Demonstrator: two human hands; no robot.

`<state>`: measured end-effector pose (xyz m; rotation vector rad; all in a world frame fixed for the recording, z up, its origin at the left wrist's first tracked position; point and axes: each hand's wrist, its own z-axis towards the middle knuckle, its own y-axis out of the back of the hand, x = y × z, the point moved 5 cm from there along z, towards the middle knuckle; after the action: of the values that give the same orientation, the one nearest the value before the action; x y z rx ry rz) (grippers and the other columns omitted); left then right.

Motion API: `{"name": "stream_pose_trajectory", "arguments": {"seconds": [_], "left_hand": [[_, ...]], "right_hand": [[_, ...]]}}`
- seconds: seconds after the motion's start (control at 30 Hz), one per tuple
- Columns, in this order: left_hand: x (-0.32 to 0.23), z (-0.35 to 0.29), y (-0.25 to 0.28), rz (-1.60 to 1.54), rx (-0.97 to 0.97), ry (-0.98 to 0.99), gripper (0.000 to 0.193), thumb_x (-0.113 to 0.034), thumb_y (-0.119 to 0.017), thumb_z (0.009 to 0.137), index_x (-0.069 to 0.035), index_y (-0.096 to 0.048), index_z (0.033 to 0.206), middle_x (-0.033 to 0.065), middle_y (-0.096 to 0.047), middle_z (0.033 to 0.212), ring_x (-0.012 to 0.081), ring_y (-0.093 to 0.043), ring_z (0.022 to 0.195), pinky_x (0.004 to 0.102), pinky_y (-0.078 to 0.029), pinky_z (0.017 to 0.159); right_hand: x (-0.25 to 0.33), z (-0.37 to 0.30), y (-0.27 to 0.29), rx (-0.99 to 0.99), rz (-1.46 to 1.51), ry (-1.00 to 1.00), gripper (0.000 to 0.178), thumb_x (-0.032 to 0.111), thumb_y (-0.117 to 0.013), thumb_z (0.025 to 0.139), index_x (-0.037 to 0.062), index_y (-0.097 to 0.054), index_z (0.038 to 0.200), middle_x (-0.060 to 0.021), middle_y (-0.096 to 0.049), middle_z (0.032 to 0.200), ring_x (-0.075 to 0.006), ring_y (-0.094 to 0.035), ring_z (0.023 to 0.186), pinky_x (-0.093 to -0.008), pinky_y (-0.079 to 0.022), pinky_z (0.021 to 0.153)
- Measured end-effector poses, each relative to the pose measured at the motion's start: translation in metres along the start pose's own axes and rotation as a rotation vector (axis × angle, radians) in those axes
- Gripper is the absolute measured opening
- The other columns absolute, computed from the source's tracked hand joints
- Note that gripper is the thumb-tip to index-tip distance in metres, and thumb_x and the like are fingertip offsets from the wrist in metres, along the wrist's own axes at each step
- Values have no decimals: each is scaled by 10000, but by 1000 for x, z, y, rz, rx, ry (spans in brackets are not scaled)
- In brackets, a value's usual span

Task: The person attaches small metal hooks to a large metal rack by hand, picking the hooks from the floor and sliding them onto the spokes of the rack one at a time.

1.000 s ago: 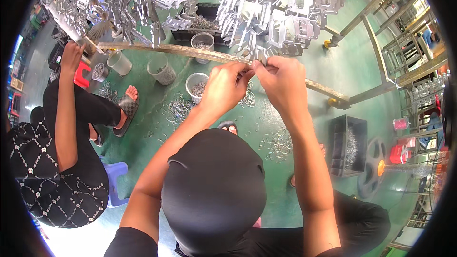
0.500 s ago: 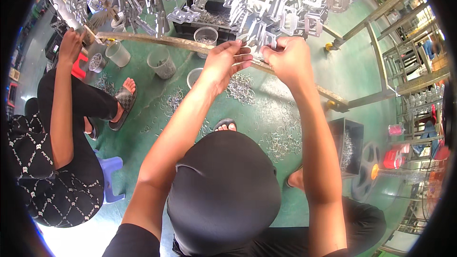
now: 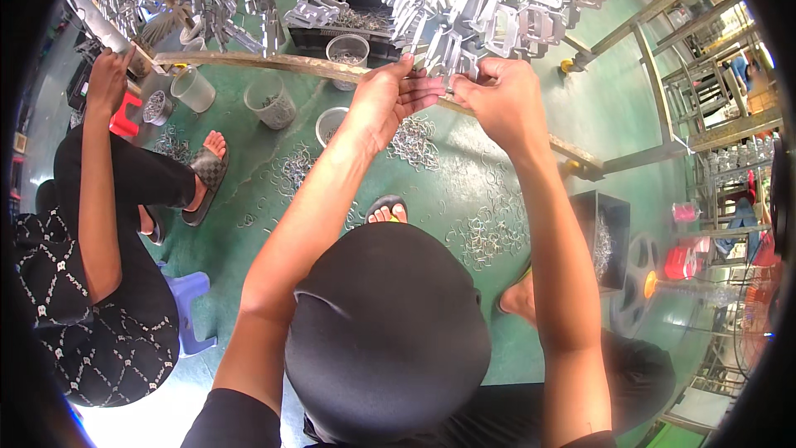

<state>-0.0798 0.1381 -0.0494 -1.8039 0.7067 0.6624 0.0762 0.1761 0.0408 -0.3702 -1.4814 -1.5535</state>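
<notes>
L hand [image 3: 384, 102] uncurled; 1 R hand [image 3: 504, 101] @ brkts [image 3: 495, 17].

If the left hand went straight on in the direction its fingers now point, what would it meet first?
Most likely the right hand, just across from the left hand, though their relative depth is unclear.

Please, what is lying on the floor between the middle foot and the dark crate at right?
In the head view, loose metal hooks lie scattered between the foot and the crate; the right forearm hides the floor beside the crate.
</notes>
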Motion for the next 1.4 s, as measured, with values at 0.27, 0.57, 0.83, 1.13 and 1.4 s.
{"name": "stream_pose_trajectory", "arguments": {"seconds": [0.27,0.57,0.83,1.13,1.4], "left_hand": [[4,-5,-4,-14,-1,6,364,-262,-512,1064,95,-520,1132,269,-675,1094,328,-691,1029,421,-562,967],[5,-14,-7,-52,-14,22,380,-280,-524,1059,92,-516,1140,273,-657,1107,359,-680,1064,448,-556,977],[8,-15,-4,-28,5,22,370,-293,-528,1058,72,-524,1118,278,-654,1112,364,-684,1047,455,-560,965],[13,-14,-2,-7,11,-29,351,-279,-502,1067,70,-513,1112,292,-656,1131,367,-672,1076,462,-548,965],[-2,-52,-6,279,73,35,461,-271,-545,1031,103,-523,1301,258,-667,1203,281,-685,1079,390,-531,991]], "right_hand": [[-6,-4,-2,-66,20,5,259,126,-745,759,-87,-615,691,-183,-563,567,-184,-498,522,-376,-455,553],[6,-10,2,-72,77,-15,222,100,-749,798,-89,-652,735,-249,-613,644,-305,-601,536,-406,-476,571],[5,-16,2,-119,47,32,251,105,-762,799,-91,-636,706,-246,-611,629,-338,-601,535,-414,-472,564],[5,-22,7,-96,-53,43,262,82,-772,772,-108,-615,682,-279,-602,640,-419,-598,569,-446,-471,565],[23,-59,9,-196,18,82,245,129,-736,823,-89,-650,751,-259,-654,698,-432,-655,632,-468,-515,619]]}}
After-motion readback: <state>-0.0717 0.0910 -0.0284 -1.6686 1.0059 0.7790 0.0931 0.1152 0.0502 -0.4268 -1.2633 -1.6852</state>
